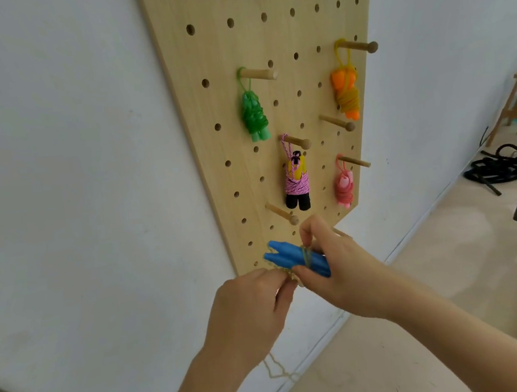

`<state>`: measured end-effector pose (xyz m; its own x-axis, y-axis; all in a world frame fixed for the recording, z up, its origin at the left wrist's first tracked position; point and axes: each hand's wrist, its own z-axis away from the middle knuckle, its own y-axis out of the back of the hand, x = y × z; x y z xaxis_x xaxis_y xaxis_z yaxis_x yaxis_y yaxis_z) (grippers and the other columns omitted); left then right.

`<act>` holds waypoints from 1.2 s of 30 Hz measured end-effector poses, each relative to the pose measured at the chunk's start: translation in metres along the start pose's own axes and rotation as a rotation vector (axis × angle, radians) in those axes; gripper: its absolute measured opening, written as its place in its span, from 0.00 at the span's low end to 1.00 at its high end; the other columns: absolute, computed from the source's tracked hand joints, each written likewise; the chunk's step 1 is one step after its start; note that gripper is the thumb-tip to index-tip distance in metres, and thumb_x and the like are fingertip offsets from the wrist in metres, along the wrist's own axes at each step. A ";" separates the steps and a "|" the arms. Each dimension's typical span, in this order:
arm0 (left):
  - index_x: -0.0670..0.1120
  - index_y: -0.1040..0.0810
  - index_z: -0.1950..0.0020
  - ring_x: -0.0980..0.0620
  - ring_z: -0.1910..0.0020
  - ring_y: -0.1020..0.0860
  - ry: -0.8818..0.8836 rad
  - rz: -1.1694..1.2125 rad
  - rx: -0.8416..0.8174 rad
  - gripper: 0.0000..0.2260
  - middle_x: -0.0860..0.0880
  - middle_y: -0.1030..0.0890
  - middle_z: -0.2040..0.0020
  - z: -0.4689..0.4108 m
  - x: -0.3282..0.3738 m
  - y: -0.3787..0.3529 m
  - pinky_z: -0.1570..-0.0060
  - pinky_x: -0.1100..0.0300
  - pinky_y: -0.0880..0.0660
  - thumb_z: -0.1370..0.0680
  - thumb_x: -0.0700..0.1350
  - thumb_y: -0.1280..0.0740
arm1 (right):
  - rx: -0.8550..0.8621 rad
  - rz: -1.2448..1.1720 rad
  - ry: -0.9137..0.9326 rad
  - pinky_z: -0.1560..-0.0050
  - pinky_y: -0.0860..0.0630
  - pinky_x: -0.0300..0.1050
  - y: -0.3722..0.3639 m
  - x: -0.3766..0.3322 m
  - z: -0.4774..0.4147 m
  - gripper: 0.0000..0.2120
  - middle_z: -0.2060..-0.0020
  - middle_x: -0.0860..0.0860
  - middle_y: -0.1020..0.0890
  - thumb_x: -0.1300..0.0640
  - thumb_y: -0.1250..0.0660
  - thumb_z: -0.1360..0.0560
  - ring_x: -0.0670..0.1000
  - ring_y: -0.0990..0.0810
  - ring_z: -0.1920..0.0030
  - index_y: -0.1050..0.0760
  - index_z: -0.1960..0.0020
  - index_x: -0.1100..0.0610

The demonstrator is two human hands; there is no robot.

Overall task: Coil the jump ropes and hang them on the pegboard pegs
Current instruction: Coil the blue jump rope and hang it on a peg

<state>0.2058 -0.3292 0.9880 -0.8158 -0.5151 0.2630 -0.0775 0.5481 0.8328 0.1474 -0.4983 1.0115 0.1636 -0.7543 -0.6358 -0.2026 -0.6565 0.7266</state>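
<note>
Head view, at the foot of the pegboard (204,57): one rope is being wound; four wound ropes hang on pegs above it.

Risk, loose wrap: the yellow-green cord (306,254) shows only a few turns round the blue handles (286,256). Slack between the two hands would, in my judgement, let the turns slide off toward the free handle ends.

Risk, trailing tail: a long run of cord hangs below the left hand down toward the floor (379,358). It could snag or tangle, or be stepped on, and jerk the bundle out of the grip.

Risk, hanging loop: the hung ropes each carry a loop over a peg. If all the cord is wound on, none would be left to catch the free peg (281,214).

Right hand (338,270): closed round the right end of the paired handles, thumb under them, fingertips pinching cord at the top of the wrap.

Left hand (250,311): closed in a pinch on the cord, just left of and below the handles, near the right thumb.

Rope position: handles lie roughly level, pointing left, in front of the board's bottom edge; the free peg stands just above the right hand.

Hung ropes: green (253,116), orange (347,94), pink and black (295,182), coral (344,186).
</note>
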 end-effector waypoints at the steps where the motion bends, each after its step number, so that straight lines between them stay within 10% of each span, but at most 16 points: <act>1: 0.54 0.29 0.61 0.54 0.71 0.31 0.001 -0.069 -0.046 0.11 0.56 0.32 0.69 -0.003 0.005 0.006 0.69 0.60 0.35 0.19 0.53 0.43 | -0.026 0.074 0.016 0.67 0.29 0.45 -0.002 0.000 -0.001 0.14 0.65 0.50 0.25 0.52 0.35 0.22 0.47 0.31 0.70 0.43 0.51 0.48; 5: 0.50 0.24 0.46 0.52 0.55 0.23 -0.039 -0.228 -0.149 0.13 0.52 0.21 0.52 -0.006 0.016 0.016 0.60 0.62 0.37 0.18 0.52 0.47 | -0.125 0.245 0.021 0.62 0.24 0.45 -0.001 0.000 -0.002 0.13 0.63 0.49 0.24 0.51 0.38 0.21 0.50 0.25 0.65 0.44 0.49 0.49; 16: 0.47 0.20 0.60 0.54 0.75 0.28 -0.216 -0.125 -0.089 0.06 0.53 0.24 0.70 -0.025 0.016 0.030 0.78 0.61 0.30 0.30 0.49 0.28 | -0.246 0.286 -0.001 0.65 0.28 0.43 0.028 -0.010 0.005 0.16 0.59 0.50 0.24 0.49 0.35 0.22 0.50 0.27 0.64 0.44 0.50 0.50; 21: 0.48 0.19 0.57 0.52 0.64 0.24 0.011 -0.111 -0.204 0.16 0.51 0.21 0.64 -0.036 0.025 0.041 0.61 0.55 0.28 0.25 0.60 0.36 | -0.263 0.363 0.059 0.68 0.33 0.38 0.027 -0.015 0.010 0.20 0.64 0.45 0.28 0.43 0.34 0.24 0.48 0.29 0.65 0.46 0.52 0.47; 30: 0.53 0.16 0.57 0.56 0.64 0.26 -0.202 0.018 -0.198 0.17 0.55 0.22 0.67 -0.044 0.017 0.057 0.66 0.59 0.30 0.31 0.64 0.35 | -0.201 0.166 0.098 0.69 0.34 0.37 0.029 -0.019 0.013 0.20 0.68 0.44 0.31 0.44 0.30 0.28 0.46 0.34 0.69 0.43 0.58 0.46; 36: 0.52 0.16 0.65 0.55 0.67 0.25 -0.023 0.291 -0.190 0.06 0.55 0.21 0.66 -0.046 0.018 0.057 0.66 0.58 0.29 0.32 0.53 0.25 | -0.259 -0.003 0.015 0.66 0.28 0.39 0.039 -0.025 0.009 0.21 0.63 0.46 0.22 0.44 0.25 0.32 0.45 0.27 0.66 0.38 0.56 0.46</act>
<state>0.2126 -0.3378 1.0623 -0.8010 -0.3393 0.4933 0.2662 0.5361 0.8011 0.1266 -0.5046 1.0531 0.1787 -0.7509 -0.6358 0.0519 -0.6381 0.7682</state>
